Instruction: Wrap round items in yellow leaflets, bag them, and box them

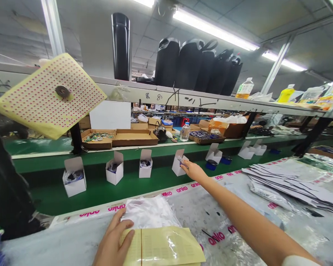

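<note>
My right hand (193, 170) is stretched far forward to a small open white box (180, 162) on the green belt (100, 188), its fingertips pinched at the box mouth on something I cannot make out. My left hand (113, 242) lies flat with fingers spread on the left edge of a yellow sticker sheet (163, 245) near me. Under that sheet lies a pile of clear plastic bags (150, 212). More open white boxes (74, 180) (115, 171) (145, 162) stand in a row along the belt with dark items inside.
A yellow dotted sheet (48, 96) hangs at upper left. Flat folded white cartons (291, 181) are stacked at right. Brown trays (134, 137), a water bottle (184, 132) and parts sit on the far bench. Black flasks (166, 61) stand on the shelf above.
</note>
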Available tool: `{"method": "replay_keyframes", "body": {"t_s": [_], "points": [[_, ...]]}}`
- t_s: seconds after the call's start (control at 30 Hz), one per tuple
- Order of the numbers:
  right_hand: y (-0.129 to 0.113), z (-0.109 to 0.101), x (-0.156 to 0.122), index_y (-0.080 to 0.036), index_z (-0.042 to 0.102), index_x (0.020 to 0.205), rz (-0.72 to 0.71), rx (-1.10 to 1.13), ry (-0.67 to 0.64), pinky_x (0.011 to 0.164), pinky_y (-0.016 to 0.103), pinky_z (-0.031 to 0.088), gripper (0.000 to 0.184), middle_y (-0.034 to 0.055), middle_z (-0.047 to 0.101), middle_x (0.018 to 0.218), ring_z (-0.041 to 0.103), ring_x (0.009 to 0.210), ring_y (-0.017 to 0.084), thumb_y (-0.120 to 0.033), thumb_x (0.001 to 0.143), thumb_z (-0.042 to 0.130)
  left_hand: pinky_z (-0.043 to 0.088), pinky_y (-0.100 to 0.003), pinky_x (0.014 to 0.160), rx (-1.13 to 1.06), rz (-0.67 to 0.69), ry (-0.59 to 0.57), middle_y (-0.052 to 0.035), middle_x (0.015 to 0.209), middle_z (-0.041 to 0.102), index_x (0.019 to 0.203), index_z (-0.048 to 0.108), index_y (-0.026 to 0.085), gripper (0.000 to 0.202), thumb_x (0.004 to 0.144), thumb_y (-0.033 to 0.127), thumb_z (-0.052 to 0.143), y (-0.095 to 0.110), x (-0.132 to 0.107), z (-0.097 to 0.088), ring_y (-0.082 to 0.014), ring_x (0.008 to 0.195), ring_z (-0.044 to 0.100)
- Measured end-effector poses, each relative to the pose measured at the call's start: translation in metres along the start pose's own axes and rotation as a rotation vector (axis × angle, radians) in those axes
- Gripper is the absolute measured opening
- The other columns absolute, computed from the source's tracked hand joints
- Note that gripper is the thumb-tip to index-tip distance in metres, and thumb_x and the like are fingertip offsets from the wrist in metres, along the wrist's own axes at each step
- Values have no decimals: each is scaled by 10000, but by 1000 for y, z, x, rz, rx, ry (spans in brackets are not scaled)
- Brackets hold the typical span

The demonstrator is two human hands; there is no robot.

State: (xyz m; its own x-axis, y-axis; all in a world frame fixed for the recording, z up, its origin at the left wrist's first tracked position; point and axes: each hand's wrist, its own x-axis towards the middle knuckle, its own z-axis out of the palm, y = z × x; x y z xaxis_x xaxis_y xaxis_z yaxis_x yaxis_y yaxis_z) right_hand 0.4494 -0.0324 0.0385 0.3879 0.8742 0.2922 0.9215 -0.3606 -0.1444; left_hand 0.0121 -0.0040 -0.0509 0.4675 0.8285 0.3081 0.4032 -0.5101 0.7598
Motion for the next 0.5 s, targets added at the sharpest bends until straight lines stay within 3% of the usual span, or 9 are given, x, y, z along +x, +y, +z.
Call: {"method": "replay_keyframes", "body": {"t_s": [0.17,0.3,0.5], "points": [[-1,2,-4,-214,610,1358,-27,20,-3,1033,440,521,351,117,567,1473,652,1200,255,-262,1031,489,427,-525,1161,-11,2,-24,-119,1465,561,961,753,228,308,914,371,485,1,3,-2,-306,1351,558],[-5,11,-14,-260,571,1431,-67,58,9,1002,334,541,541,64,469,1570,648,1225,253,-152,901,562,405,-543,1172,-24,-10,-43,-133,1478,548,946,751,221,309,909,354,475,3,4,-4,-315,1378,532],[-13,37,-18,-252,592,1403,-35,137,87,969,399,568,525,76,471,1566,667,1189,290,-188,884,551,388,-560,1178,-34,-18,-37,-142,1483,543,951,752,219,302,901,365,493,4,3,-5,-318,1391,517]]}}
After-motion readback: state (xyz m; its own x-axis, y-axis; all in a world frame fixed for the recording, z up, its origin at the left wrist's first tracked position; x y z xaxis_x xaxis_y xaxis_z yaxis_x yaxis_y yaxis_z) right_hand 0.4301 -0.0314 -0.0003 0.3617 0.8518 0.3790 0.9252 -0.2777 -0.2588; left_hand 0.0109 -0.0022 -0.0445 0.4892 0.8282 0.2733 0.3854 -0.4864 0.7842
